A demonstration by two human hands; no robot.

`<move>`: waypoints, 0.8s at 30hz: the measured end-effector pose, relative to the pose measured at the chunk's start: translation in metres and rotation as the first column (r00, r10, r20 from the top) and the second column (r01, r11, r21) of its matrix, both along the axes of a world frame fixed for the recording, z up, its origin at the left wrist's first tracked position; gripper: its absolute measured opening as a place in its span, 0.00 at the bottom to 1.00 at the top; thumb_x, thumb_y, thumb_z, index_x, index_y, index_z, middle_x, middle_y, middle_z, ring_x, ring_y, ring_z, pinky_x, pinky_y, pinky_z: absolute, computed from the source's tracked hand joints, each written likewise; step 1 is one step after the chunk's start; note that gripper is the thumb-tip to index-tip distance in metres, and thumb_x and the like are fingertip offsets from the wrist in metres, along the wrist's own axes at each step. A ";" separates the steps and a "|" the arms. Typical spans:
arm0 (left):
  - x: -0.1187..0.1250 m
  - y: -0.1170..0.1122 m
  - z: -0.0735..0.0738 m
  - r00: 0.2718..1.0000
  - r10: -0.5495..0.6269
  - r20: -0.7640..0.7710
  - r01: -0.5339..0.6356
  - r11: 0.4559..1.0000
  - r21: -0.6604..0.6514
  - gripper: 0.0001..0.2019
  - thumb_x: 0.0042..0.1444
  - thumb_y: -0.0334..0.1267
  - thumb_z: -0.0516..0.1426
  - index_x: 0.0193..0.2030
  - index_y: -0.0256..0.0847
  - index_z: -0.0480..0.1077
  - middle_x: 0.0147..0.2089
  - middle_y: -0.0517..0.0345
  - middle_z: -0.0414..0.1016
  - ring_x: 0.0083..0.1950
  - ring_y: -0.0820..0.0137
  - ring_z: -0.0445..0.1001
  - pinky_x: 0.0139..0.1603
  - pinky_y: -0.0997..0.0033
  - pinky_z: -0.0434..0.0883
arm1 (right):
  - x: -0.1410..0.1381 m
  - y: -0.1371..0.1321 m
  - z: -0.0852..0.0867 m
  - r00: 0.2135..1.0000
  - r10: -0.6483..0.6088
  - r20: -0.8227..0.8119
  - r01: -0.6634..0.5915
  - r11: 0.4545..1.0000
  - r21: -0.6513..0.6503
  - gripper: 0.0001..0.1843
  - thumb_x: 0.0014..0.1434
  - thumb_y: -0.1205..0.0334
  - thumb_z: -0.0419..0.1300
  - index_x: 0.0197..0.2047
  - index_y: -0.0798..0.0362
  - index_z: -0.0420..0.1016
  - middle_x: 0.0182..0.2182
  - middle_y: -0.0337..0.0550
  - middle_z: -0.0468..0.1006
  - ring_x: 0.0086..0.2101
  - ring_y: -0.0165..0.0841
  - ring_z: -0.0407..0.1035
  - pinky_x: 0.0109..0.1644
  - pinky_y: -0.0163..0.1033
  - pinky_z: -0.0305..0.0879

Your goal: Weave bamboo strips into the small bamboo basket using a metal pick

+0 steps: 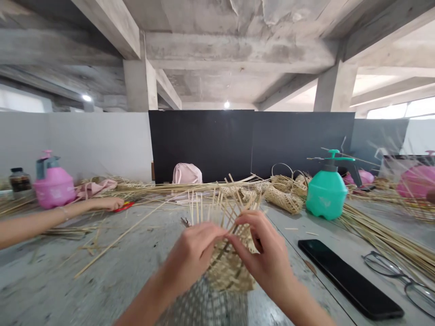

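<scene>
A partly woven basket (231, 271) of pale bamboo strips stands on the table in front of me, loose strip ends (197, 203) fanning up from its rim. From the left, my left hand (197, 246) closes its fingers on strips near the rim. My right hand (267, 253) pinches strips on the right side, thumb and forefinger together, close to the left fingertips. A darker strip (226, 246) runs slantwise below the fingers. The fingers partly hide the weave, and its lower part is blurred.
At left, another person's hand (110, 203) touches red-handled scissors (124, 207). A pink spray bottle (54, 188) stands beyond that arm. On the right are a green spray bottle (326, 192), a black phone (350, 278), glasses (384, 265) and long bamboo strips (384, 235). Small woven baskets (283, 199) lie behind.
</scene>
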State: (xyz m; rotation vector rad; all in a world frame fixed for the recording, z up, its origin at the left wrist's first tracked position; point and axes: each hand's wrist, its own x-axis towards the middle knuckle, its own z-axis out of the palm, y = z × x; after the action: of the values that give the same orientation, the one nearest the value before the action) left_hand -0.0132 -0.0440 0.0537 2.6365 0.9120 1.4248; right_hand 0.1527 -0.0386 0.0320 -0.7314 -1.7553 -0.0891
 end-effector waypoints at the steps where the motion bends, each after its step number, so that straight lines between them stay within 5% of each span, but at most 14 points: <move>1: 0.002 0.001 0.008 0.995 -0.016 -0.094 0.017 1.000 0.008 0.12 0.56 0.25 0.48 0.36 0.36 0.72 0.31 0.54 0.76 0.34 0.71 0.73 0.35 0.76 0.67 | 0.001 0.001 0.000 0.995 0.026 -0.092 -0.029 0.999 -0.033 0.10 0.55 0.63 0.57 0.40 0.49 0.59 0.36 0.41 0.73 0.17 0.22 0.56 0.19 0.30 0.54; 4: 0.010 0.009 0.024 0.971 -0.028 -0.238 0.011 0.997 -0.070 0.11 0.57 0.27 0.49 0.32 0.39 0.72 0.28 0.58 0.75 0.30 0.74 0.72 0.33 0.76 0.66 | 0.004 0.009 -0.001 0.963 0.122 -0.240 -0.161 0.976 -0.150 0.11 0.54 0.64 0.57 0.39 0.49 0.57 0.32 0.38 0.74 0.14 0.20 0.47 0.16 0.29 0.48; 8: 0.017 0.020 0.026 0.994 0.012 -0.105 -0.035 0.973 -0.228 0.07 0.54 0.32 0.54 0.38 0.42 0.71 0.31 0.62 0.75 0.30 0.74 0.72 0.31 0.77 0.66 | 0.008 0.020 -0.001 0.971 0.180 -0.157 -0.218 0.936 -0.275 0.03 0.56 0.64 0.54 0.34 0.52 0.68 0.24 0.36 0.73 0.16 0.22 0.52 0.19 0.30 0.48; 12: 0.018 0.021 0.021 0.990 0.139 -0.007 -0.135 0.940 -0.314 0.19 0.48 0.33 0.59 0.49 0.44 0.65 0.26 0.65 0.74 0.27 0.72 0.71 0.31 0.74 0.67 | 0.008 0.022 0.000 0.979 0.122 -0.160 -0.165 0.944 -0.287 0.07 0.55 0.62 0.55 0.30 0.53 0.74 0.21 0.37 0.72 0.19 0.25 0.56 0.21 0.31 0.50; 17: 0.017 0.017 0.023 0.981 0.194 -0.018 -0.186 0.904 -0.385 0.02 0.48 0.34 0.58 0.28 0.40 0.70 0.27 0.61 0.75 0.30 0.70 0.73 0.32 0.72 0.67 | 0.003 0.018 -0.003 0.973 0.090 -0.215 -0.163 0.921 -0.354 0.08 0.56 0.62 0.54 0.29 0.54 0.72 0.20 0.36 0.69 0.18 0.24 0.54 0.21 0.31 0.49; 24: 0.012 0.023 0.028 0.990 0.094 0.107 -0.022 0.843 -0.538 0.01 0.45 0.31 0.58 0.25 0.38 0.70 0.23 0.61 0.74 0.26 0.72 0.72 0.27 0.75 0.66 | -0.004 0.014 -0.006 0.947 0.121 -0.298 -0.236 0.892 -0.385 0.09 0.57 0.60 0.52 0.30 0.54 0.68 0.21 0.36 0.68 0.20 0.25 0.57 0.22 0.30 0.53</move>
State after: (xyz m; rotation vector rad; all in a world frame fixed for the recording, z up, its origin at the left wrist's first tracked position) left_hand -0.0011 -0.0209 0.0815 2.0933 1.1763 1.1167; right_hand 0.1489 -0.0246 0.0261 -0.8367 -1.5847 0.5078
